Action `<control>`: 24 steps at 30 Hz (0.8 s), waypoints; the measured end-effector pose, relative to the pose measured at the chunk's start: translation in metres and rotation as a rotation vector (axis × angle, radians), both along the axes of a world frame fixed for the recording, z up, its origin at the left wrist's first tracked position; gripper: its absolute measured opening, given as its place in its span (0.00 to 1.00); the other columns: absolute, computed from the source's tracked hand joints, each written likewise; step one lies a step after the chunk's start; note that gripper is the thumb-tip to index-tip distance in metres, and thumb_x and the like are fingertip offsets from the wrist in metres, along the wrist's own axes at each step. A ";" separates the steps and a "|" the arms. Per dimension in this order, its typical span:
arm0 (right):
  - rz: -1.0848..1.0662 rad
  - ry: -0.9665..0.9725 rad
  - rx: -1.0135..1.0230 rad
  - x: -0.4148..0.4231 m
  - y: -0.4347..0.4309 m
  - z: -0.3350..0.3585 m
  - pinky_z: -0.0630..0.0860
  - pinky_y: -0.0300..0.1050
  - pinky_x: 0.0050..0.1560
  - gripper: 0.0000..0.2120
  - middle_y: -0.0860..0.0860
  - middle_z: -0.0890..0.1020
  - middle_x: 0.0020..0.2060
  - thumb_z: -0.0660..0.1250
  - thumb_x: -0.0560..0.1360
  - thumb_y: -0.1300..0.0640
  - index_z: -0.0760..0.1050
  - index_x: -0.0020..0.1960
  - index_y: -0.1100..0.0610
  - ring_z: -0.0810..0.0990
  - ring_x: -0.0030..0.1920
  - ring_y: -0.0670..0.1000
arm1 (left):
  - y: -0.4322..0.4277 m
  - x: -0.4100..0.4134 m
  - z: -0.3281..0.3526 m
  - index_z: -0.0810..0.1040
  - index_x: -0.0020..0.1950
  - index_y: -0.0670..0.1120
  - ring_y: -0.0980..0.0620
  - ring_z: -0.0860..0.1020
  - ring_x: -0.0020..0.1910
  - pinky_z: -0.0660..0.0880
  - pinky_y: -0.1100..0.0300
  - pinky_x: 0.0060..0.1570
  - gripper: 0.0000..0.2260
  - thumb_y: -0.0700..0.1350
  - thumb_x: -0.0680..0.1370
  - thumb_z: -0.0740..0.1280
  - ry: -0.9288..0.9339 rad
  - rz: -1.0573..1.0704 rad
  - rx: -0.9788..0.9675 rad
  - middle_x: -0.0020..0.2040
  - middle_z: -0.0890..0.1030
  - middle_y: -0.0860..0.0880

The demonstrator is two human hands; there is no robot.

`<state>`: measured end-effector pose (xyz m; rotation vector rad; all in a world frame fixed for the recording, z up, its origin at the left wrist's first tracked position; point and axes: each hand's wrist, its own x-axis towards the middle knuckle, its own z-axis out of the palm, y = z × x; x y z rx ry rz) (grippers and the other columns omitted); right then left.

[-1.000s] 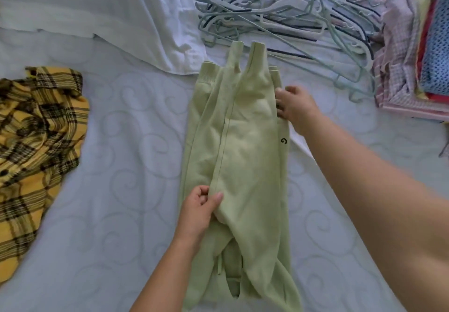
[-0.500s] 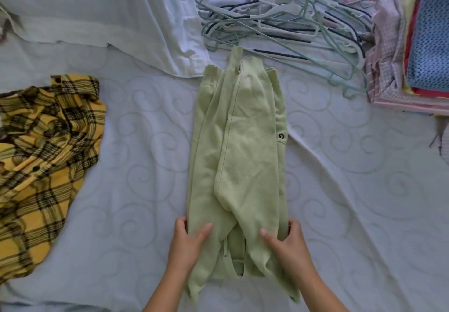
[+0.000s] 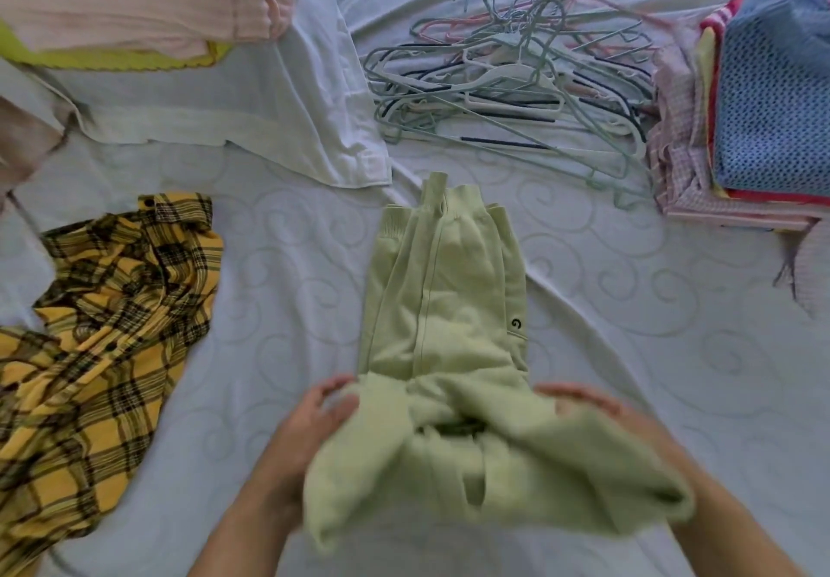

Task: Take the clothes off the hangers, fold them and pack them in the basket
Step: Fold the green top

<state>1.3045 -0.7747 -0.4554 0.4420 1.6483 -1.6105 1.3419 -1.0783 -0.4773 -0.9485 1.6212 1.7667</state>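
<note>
**Pale green against white, yellow plaid at the side**

The garment (image 3: 442,307) is pale green with a small black mark. The bed cover (image 3: 278,280) is white with a faint swirl pattern. The shirt (image 3: 99,334) is yellow plaid with black lines. The hangers (image 3: 507,82) are grey-green, white, pink and black. The folded stack (image 3: 741,104) shows blue knit, red, yellow and pink check.

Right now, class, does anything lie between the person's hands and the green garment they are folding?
Nothing visible does. The left hand and right hand already grip the near end of the pale green knit garment, lifting it off the white patterned bedsheet. No basket is in view.
</note>
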 end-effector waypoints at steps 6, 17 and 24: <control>-0.407 -0.238 -0.119 -0.134 -0.022 -0.044 0.71 0.35 0.24 0.24 0.54 0.80 0.32 0.62 0.73 0.36 0.74 0.48 0.58 0.75 0.26 0.47 | 0.007 -0.134 -0.026 0.69 0.61 0.44 0.48 0.82 0.44 0.80 0.59 0.40 0.14 0.50 0.80 0.59 0.214 0.325 0.255 0.52 0.79 0.41; -0.178 0.253 0.845 -0.081 -0.076 -0.137 0.67 0.53 0.60 0.18 0.61 0.70 0.62 0.57 0.79 0.56 0.66 0.66 0.63 0.67 0.63 0.60 | 0.022 -0.125 -0.102 0.65 0.70 0.44 0.52 0.73 0.62 0.69 0.58 0.61 0.28 0.56 0.76 0.65 0.171 0.009 -0.316 0.64 0.72 0.50; -0.211 0.124 0.705 -0.082 -0.063 -0.121 0.67 0.45 0.49 0.16 0.57 0.75 0.57 0.58 0.79 0.54 0.67 0.62 0.63 0.73 0.55 0.56 | 0.029 -0.132 -0.095 0.72 0.62 0.45 0.47 0.80 0.54 0.76 0.52 0.55 0.23 0.51 0.71 0.72 0.009 -0.014 -0.145 0.57 0.80 0.47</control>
